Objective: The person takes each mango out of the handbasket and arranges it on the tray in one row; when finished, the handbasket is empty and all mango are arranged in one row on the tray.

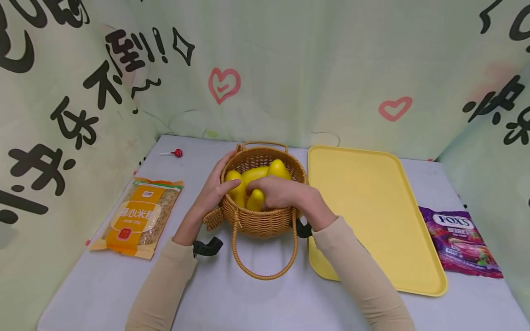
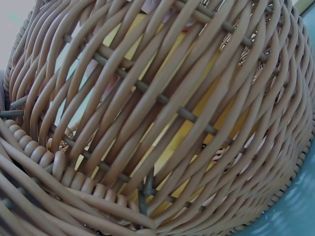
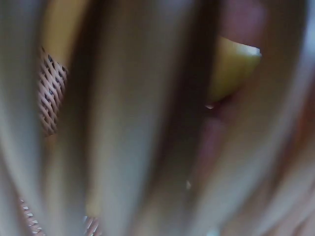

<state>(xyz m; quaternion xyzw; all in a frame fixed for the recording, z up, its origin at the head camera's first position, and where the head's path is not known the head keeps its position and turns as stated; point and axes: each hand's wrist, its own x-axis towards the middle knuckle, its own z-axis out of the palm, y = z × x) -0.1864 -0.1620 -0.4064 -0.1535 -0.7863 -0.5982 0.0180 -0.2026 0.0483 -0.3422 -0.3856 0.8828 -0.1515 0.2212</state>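
A brown wicker basket [image 1: 258, 226] stands mid-table, its front handle hanging down onto the table. Several smooth, long yellow fruits [image 1: 254, 174] lie in it. My left hand [image 1: 212, 189] grips the basket's left rim, thumb over the edge beside a yellow fruit. My right hand [image 1: 278, 191] reaches inside from the right, fingers curled at the front yellow fruit [image 1: 256, 200]; its fingertips are hidden. In the left wrist view the basket weave [image 2: 162, 98] fills the picture. Through blurred wicker in the right wrist view, a yellow fruit [image 3: 231, 69] shows next to pinkish fingers.
A yellow tray [image 1: 368, 207] lies to the right of the basket, with a purple candy bag [image 1: 461, 243] by its right edge. On the left are an orange-labelled food packet [image 1: 136, 218] and a red lollipop [image 1: 178, 153]. Printed curtains [image 1: 269, 105] enclose the table.
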